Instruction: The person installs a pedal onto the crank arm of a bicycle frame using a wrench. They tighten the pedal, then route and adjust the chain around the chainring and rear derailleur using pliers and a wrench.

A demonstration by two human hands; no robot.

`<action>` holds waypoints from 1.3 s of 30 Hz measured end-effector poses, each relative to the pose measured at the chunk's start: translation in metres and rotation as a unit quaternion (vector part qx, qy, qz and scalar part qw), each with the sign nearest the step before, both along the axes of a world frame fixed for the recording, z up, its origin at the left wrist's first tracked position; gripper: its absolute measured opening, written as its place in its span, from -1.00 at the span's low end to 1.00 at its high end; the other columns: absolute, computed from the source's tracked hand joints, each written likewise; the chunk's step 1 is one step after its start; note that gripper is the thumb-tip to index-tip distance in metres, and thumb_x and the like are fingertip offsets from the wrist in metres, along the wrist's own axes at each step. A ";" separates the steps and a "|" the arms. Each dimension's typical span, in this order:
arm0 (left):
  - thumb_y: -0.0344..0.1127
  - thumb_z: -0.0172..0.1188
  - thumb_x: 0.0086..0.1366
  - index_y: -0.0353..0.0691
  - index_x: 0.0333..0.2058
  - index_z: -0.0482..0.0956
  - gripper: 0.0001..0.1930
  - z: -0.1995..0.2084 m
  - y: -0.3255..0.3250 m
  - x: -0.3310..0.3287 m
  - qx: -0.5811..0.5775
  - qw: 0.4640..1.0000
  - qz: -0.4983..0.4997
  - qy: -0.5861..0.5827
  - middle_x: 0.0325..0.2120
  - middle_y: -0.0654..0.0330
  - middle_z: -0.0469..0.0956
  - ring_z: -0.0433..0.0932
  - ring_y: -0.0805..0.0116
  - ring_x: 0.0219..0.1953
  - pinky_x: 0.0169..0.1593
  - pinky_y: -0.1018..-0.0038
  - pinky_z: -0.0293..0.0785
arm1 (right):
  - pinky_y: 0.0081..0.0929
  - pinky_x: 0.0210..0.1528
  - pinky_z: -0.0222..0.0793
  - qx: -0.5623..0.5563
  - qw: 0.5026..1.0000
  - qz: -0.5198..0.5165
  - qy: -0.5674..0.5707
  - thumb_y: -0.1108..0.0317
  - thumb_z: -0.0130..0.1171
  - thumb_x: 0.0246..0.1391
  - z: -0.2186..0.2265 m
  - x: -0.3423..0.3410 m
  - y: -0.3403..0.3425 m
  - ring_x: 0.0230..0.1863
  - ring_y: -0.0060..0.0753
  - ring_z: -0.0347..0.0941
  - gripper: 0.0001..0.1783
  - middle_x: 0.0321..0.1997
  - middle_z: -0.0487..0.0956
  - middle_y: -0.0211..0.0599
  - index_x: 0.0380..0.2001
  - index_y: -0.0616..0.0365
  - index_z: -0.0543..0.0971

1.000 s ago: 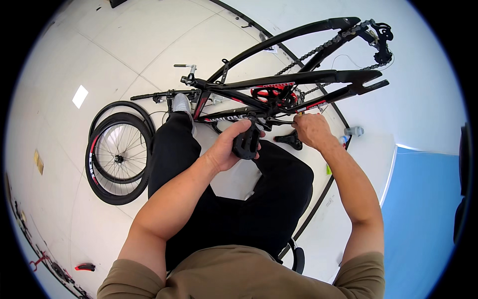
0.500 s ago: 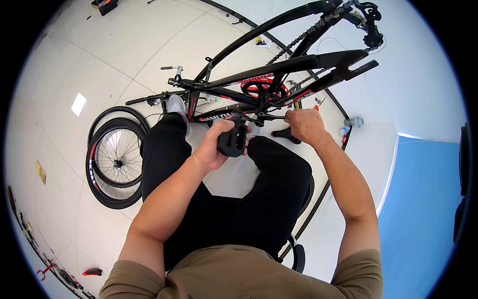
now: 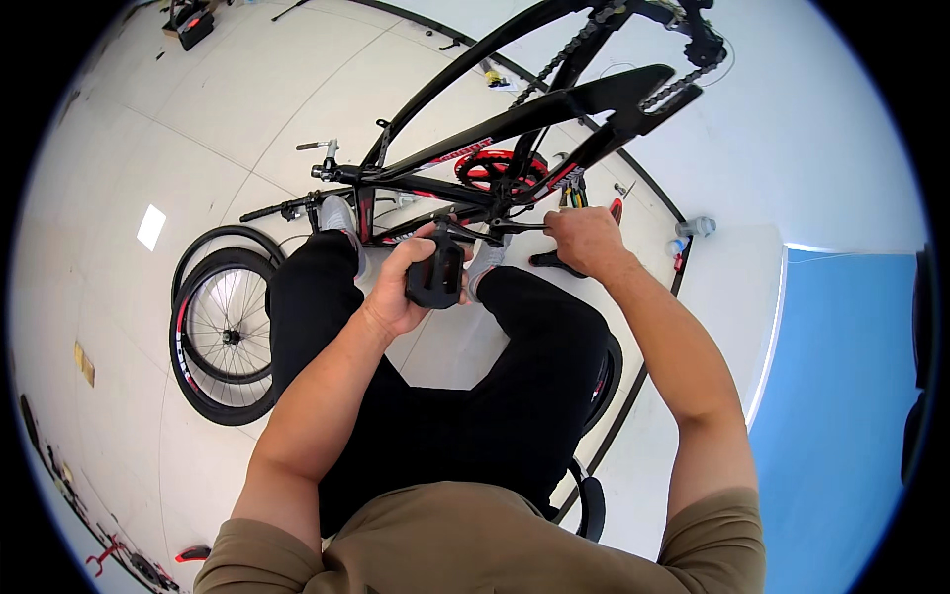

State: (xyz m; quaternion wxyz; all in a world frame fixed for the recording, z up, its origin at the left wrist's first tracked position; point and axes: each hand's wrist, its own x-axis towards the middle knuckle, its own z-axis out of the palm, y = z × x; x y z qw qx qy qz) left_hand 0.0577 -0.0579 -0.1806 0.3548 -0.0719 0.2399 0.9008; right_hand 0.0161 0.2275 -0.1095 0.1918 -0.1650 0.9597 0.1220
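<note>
My left hand (image 3: pixel 391 297) is wrapped round a black bicycle pedal (image 3: pixel 433 279), its thumb across the near side. The pedal's spindle end meets a black crank arm (image 3: pixel 467 232) beneath the bike frame (image 3: pixel 510 129). To the right, my right hand (image 3: pixel 589 241) is closed on the end of a slim dark wrench (image 3: pixel 529 228). The wrench's other end lies against the crank area; exactly what it grips is too small to make out. Just above sits the red and black chainring (image 3: pixel 477 170), with the chain (image 3: pixel 569 57) running up toward the rear derailleur (image 3: pixel 705 45).
On the left lie a spoked wheel (image 3: pixel 181 368) with a second tyre and the handlebar (image 3: pixel 262 211). A black saddle (image 3: pixel 556 260), pliers (image 3: pixel 572 190) and a red-handled tool (image 3: pixel 616 210) rest right of the frame. Bottles (image 3: pixel 701 227) stand beside the black floor strip.
The bike frame and both hands appear farther left as the view shifts. The right hand has turned slightly with the wrench; the left hand keeps its hold on the pedal.
</note>
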 end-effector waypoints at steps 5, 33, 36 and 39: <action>-0.09 0.18 0.25 -0.06 0.33 0.14 -0.29 0.002 0.002 -0.004 0.027 0.999 -0.021 0.031 -0.07 -0.12 0.54 0.63 0.08 -0.22 -0.19 0.06 0.68 | -0.17 -0.20 0.50 0.000 1.000 -0.018 -0.012 0.25 0.19 0.18 -0.004 -0.001 0.002 -0.21 -0.13 0.65 -0.81 -0.32 0.70 -0.27 -0.20 0.03 0.66; -0.07 0.30 0.15 -0.06 0.04 0.62 -0.53 0.037 0.032 -0.018 -0.797 0.312 -0.180 0.485 -0.03 0.11 0.55 0.52 0.00 0.03 0.14 -0.01 0.30 | -0.31 -0.22 0.58 0.032 0.995 0.087 0.019 0.39 0.15 0.10 0.021 -0.013 -0.031 -0.20 -0.25 0.70 -0.82 -0.29 0.74 -0.36 -0.35 -0.01 0.73; 0.00 0.28 0.18 -0.09 -0.04 0.68 -0.57 0.036 0.036 -0.032 -0.789 0.309 -0.214 0.486 -0.13 0.11 0.61 0.52 0.00 0.02 0.16 -0.05 0.28 | -0.32 -0.23 0.57 0.042 0.993 0.107 0.030 0.38 0.14 0.12 0.017 -0.011 -0.029 -0.20 -0.29 0.71 -0.82 -0.29 0.74 -0.39 -0.34 -0.04 0.74; 0.06 0.22 0.27 -0.11 -0.13 0.73 -0.61 0.043 0.041 -0.036 -0.777 0.263 -0.216 0.529 -0.19 0.13 0.64 0.55 0.02 0.01 0.20 -0.17 0.18 | -0.36 -0.24 0.57 0.042 0.994 0.097 0.024 0.37 0.12 0.15 0.020 -0.008 -0.027 -0.21 -0.31 0.71 -0.80 -0.29 0.75 -0.40 -0.33 -0.05 0.74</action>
